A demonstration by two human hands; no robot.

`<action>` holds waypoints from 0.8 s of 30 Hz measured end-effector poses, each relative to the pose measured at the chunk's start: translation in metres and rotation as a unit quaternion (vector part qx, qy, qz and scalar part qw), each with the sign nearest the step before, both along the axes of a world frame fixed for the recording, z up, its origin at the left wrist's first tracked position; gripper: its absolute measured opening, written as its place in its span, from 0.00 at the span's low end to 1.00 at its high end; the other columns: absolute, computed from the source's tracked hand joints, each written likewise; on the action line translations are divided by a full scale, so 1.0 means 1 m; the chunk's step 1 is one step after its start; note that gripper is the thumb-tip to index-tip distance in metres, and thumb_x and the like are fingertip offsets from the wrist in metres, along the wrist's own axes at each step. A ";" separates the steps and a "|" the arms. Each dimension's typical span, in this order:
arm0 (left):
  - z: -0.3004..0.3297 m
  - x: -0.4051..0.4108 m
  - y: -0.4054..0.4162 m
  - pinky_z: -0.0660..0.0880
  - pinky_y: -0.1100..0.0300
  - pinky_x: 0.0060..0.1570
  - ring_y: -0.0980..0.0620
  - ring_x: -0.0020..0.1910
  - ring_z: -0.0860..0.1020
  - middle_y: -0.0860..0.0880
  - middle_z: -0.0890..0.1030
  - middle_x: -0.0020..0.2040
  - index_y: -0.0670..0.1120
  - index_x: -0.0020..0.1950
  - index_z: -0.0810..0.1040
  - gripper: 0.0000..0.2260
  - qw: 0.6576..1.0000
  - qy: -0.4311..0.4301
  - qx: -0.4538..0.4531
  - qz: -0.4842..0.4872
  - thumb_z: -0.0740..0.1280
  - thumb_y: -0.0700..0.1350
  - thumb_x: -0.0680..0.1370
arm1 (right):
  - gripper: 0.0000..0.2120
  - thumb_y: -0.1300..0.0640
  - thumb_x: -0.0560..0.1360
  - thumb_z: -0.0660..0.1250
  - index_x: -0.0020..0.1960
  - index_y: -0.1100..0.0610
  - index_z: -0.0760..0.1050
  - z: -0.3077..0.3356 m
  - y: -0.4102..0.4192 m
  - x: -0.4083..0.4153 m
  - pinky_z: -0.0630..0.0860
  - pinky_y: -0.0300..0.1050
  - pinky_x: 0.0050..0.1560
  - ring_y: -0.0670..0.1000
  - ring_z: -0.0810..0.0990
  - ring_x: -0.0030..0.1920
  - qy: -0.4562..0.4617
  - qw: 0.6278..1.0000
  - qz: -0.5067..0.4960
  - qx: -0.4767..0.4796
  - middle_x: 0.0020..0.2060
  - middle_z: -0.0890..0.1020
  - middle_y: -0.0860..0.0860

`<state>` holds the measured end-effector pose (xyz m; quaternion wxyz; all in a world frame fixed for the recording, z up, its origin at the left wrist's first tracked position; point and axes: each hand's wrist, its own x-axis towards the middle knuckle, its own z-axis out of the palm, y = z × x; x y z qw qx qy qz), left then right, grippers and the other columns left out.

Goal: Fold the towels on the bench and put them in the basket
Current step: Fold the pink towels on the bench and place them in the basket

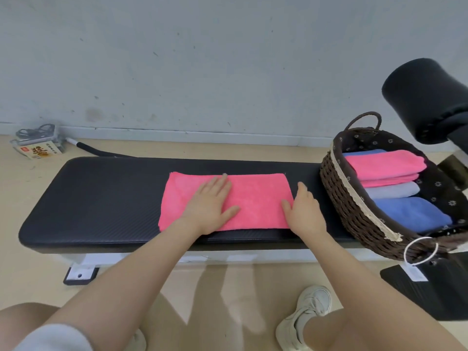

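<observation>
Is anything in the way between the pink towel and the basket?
Nothing visible. Only bare black bench lies between the pink towel and the basket. The right hand rests at the towel's right edge, and the basket already holds folded towels.

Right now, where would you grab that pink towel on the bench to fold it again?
Probably its right short edge, from the right: the pink towel lies flat and long, the left hand presses its middle, and the right hand is already at that edge.

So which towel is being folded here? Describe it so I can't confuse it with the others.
On the black padded bench, left of the wicker basket, one pink towel lies flat. The left hand presses on it. Unlike the pink one folded in the basket, it is outside, alone.
</observation>
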<state>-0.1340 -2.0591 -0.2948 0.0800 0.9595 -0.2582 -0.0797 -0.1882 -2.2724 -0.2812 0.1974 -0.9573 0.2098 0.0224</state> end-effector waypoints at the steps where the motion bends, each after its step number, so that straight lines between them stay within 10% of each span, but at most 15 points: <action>1: 0.000 -0.003 -0.009 0.39 0.53 0.73 0.50 0.77 0.43 0.48 0.42 0.78 0.48 0.77 0.48 0.34 1.000 0.008 -0.003 -0.016 0.47 0.66 0.77 | 0.29 0.52 0.79 0.58 0.74 0.61 0.52 0.003 0.001 0.004 0.71 0.51 0.55 0.60 0.72 0.63 -0.027 0.997 -0.020 0.069 0.65 0.71 0.60; 8: -0.004 -0.006 -0.029 0.37 0.51 0.73 0.48 0.76 0.39 0.47 0.39 0.77 0.49 0.77 0.41 0.40 0.998 0.060 0.014 0.023 0.54 0.68 0.75 | 0.20 0.56 0.72 0.71 0.59 0.65 0.73 0.019 -0.004 0.022 0.78 0.50 0.46 0.58 0.80 0.49 0.020 0.892 -0.143 0.428 0.53 0.80 0.59; 14: -0.003 -0.005 -0.030 0.36 0.49 0.73 0.49 0.76 0.38 0.49 0.39 0.77 0.51 0.77 0.41 0.49 0.996 0.087 -0.007 0.029 0.63 0.71 0.67 | 0.08 0.70 0.73 0.64 0.47 0.60 0.77 0.055 0.000 0.028 0.77 0.50 0.43 0.56 0.80 0.47 0.054 0.841 -0.074 0.533 0.48 0.81 0.57; 19: 0.016 -0.005 -0.001 0.47 0.63 0.72 0.56 0.76 0.50 0.52 0.51 0.77 0.49 0.76 0.54 0.30 0.944 0.163 -0.284 0.042 0.64 0.51 0.78 | 0.16 0.71 0.72 0.59 0.57 0.59 0.74 0.069 0.035 0.037 0.71 0.46 0.47 0.55 0.76 0.47 0.030 0.854 -0.016 0.519 0.49 0.79 0.55; 24: 0.038 -0.015 0.041 0.65 0.64 0.64 0.55 0.62 0.74 0.51 0.76 0.63 0.45 0.66 0.72 0.14 0.846 0.190 -0.469 0.168 0.57 0.43 0.81 | 0.28 0.73 0.72 0.58 0.69 0.56 0.65 0.074 0.109 0.043 0.62 0.38 0.24 0.45 0.72 0.29 -0.012 0.854 0.023 0.520 0.51 0.75 0.44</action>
